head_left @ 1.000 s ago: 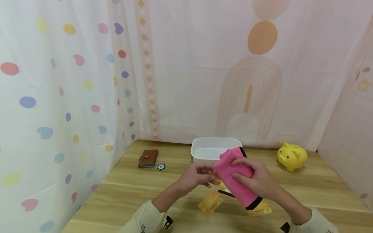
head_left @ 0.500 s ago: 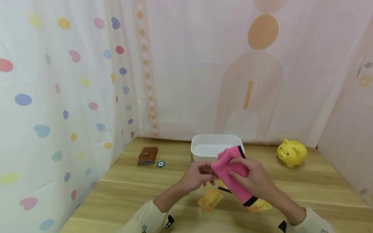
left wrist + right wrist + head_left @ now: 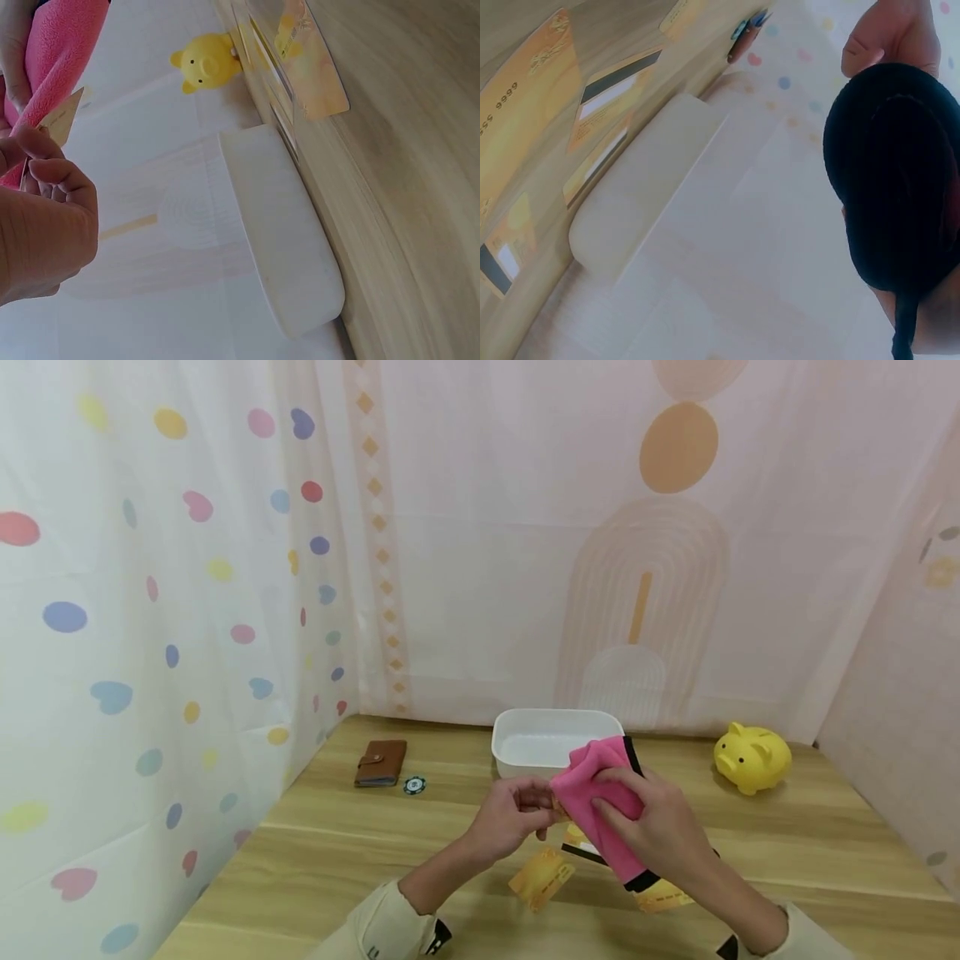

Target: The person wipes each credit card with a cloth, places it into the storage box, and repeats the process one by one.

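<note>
My right hand grips a folded pink cloth with black edging, held above the table. Its lower end hangs over gold bank cards. My left hand is at the cloth's left corner, pinching a gold bank card that the cloth partly covers. Below the hands, a card lies gold side up. Another card shows its black stripe, and a third card is partly hidden under the cloth. In the right wrist view, the cloth's black end hides most of the right hand.
Behind the hands stands a white plastic container. A yellow piggy bank is at the back right. At the back left lie a brown wallet and a poker chip. Patterned curtains surround the wooden table.
Cloth and right hand have shifted slightly, first left and then back right, against the left hand. The cards on the table stay in place. The head view has tilted a little.
</note>
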`<state>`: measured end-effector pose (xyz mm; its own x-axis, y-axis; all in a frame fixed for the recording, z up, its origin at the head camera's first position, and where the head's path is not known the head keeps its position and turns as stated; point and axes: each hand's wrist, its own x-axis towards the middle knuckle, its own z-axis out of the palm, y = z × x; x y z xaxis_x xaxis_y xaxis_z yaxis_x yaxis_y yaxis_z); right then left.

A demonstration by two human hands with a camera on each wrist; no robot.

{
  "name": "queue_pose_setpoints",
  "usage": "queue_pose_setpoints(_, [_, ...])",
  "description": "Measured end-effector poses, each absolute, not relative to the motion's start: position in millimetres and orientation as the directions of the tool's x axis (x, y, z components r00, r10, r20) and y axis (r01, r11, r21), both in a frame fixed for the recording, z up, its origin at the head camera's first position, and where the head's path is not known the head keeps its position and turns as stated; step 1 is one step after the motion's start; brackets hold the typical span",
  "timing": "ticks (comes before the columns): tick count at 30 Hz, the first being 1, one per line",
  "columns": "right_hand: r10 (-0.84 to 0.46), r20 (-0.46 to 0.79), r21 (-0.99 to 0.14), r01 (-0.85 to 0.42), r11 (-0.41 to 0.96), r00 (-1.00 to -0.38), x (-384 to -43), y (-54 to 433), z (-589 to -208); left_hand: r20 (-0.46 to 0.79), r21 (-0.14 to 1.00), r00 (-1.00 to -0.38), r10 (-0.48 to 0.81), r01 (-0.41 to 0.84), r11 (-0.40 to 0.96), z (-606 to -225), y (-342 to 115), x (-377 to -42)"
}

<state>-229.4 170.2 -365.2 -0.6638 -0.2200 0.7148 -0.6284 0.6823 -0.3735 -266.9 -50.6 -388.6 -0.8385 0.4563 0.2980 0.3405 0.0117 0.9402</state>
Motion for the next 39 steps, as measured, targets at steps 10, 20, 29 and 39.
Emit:
queue_pose_setpoints(10, [-0.196,0.724,-0.354,-0.601,0.717,-0.661,-229.8,181.7,-369.6,0.262,0.952,-0.857,0.444,0.305,0.027,-390.3,-50.1,-263.9])
queue_pose_setpoints(20, [-0.173,0.729,-0.341,-0.572,0.746,-0.662,-234.0,192.5,-370.8,0.269,0.946,-0.857,0.44,0.32,0.045,-388.9,-52.0,-264.6])
queue_pose_setpoints(29, [-0.155,0.714,-0.348,-0.539,0.767,-0.682,-236.5,199.7,-372.3,0.258,0.949,-0.866,0.429,0.31,0.055,-391.0,-53.5,-265.6])
queue_pose_setpoints(39, [-0.139,0.695,-0.372,-0.517,0.771,-0.706,-238.6,206.4,-373.9,0.272,0.945,-0.858,0.435,0.324,0.049,-393.4,-58.2,-265.8])
